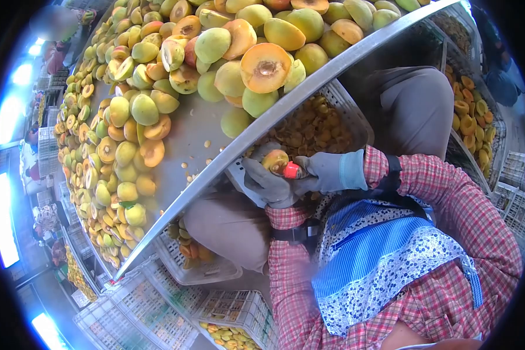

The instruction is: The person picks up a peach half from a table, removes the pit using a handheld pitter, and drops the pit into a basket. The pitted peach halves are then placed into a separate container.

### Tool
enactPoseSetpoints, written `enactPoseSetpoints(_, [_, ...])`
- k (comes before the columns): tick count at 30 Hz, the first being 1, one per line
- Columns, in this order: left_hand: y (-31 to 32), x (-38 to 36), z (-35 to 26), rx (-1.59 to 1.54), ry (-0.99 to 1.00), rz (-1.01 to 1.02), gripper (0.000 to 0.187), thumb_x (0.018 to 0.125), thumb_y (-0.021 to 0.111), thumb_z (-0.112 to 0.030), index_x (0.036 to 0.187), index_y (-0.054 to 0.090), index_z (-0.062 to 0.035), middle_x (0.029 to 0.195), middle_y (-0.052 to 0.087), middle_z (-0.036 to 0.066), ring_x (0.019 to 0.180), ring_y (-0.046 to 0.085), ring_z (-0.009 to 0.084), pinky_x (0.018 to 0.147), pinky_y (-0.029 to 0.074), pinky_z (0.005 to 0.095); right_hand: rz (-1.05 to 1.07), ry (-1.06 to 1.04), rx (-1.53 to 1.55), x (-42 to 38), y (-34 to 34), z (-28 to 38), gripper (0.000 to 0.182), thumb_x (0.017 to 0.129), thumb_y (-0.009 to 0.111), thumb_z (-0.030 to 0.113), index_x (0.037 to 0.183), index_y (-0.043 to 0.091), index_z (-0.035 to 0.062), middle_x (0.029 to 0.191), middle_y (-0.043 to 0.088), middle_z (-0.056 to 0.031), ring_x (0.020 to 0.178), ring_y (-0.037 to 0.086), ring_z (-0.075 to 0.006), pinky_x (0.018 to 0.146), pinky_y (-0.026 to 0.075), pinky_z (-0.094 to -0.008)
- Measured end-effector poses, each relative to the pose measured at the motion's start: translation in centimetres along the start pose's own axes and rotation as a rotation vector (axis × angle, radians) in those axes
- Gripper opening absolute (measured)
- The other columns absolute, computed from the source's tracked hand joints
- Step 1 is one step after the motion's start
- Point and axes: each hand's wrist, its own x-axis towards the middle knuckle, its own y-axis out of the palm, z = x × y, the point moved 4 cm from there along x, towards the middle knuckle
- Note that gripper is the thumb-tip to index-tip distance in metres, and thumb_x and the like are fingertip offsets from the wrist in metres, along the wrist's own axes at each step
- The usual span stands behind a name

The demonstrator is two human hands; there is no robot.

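My left hand (269, 182), in a grey glove, is closed around an apricot (275, 158) with yellow and reddish skin. My right hand (325, 171), gloved in grey with a blue cuff, grips a small tool with a red end (291, 170), which meets the fruit. The tool's working tip is hidden. Both hands are close together above a plastic crate (356, 111) containing many brownish pits or fruit pieces. Just beyond them, a metal table (198, 131) carries a large heap of whole and halved apricots (265, 68).
The table's raised metal rim (286, 96) runs diagonally in front of me. Crates of orange halves (469, 111) stand at right. White crates (239, 309) are stacked below left, one with fruit under it. My knees (417, 99) flank the pit crate. Other people are at far left.
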Motion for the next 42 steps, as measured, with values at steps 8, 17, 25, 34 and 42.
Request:
enactPoseSetpoints(8, [1.1, -2.0, 1.6, 0.115, -0.004, -0.179, 0.042, 0.091, 0.051, -0.026, 0.118, 0.039, 0.0042, 0.081, 0.059, 0.008, 0.06, 0.059, 0.0207, 0.053, 0.05, 0.0287, 0.109, 0.245, 0.263, -0.7, 0.5, -0.4, 0.042, 0.093, 0.035, 0.043, 0.125, 0.039, 0.0162, 0.085, 0.059, -0.0211, 0.064, 0.059, -0.0297, 0.055, 0.049, -0.0378])
enactPoseSetpoints(17, [1.2, 0.2, 1.1, -0.646, -0.937, 0.213, 0.05, 0.094, 0.033, -0.039, 0.084, 0.06, 0.0018, 0.075, 0.062, 0.011, 0.065, 0.058, 0.0195, 0.062, 0.049, 0.0284, 0.111, 0.293, 0.224, -1.5, 0.1, -0.4, 0.034, 0.092, 0.044, 0.034, 0.121, 0.042, 0.0153, 0.073, 0.056, -0.0119, 0.054, 0.055, -0.0221, 0.047, 0.046, -0.0332])
enactPoseSetpoints(25, [1.0, 0.4, 0.2, -0.586, -0.932, 0.072, 0.057, 0.094, 0.029, -0.045, 0.089, 0.056, 0.0042, 0.07, 0.062, 0.012, 0.062, 0.059, 0.0185, 0.062, 0.05, 0.0274, 0.213, 0.179, 0.351, -1.6, -0.1, -0.1, 0.033, 0.088, 0.051, 0.037, 0.106, 0.052, 0.0094, 0.059, 0.052, -0.0027, 0.042, 0.049, -0.0101, 0.038, 0.042, -0.0213])
enactPoseSetpoints(34, [1.2, -0.5, 1.6, -0.679, -1.004, 0.145, 0.043, 0.091, 0.032, -0.033, 0.073, 0.052, 0.0007, 0.068, 0.059, 0.018, 0.058, 0.057, 0.0239, 0.057, 0.049, 0.0294, 0.466, 0.252, 0.549, -1.4, 0.2, -0.3, 0.031, 0.086, 0.05, 0.038, 0.09, 0.054, 0.0075, 0.055, 0.05, -0.0037, 0.041, 0.05, -0.0132, 0.037, 0.041, -0.0245])
enactPoseSetpoints(42, [2.6, -1.9, 2.8, -0.83, -0.953, 0.167, 0.047, 0.093, 0.033, -0.041, 0.094, 0.053, 0.0013, 0.075, 0.058, 0.012, 0.062, 0.057, 0.0201, 0.059, 0.048, 0.0301, 0.513, 0.236, 0.77, -1.1, 0.7, -1.1, 0.032, 0.089, 0.049, 0.038, 0.088, 0.052, 0.0065, 0.05, 0.036, 0.0052, 0.036, 0.033, -0.0041, 0.032, 0.03, -0.0192])
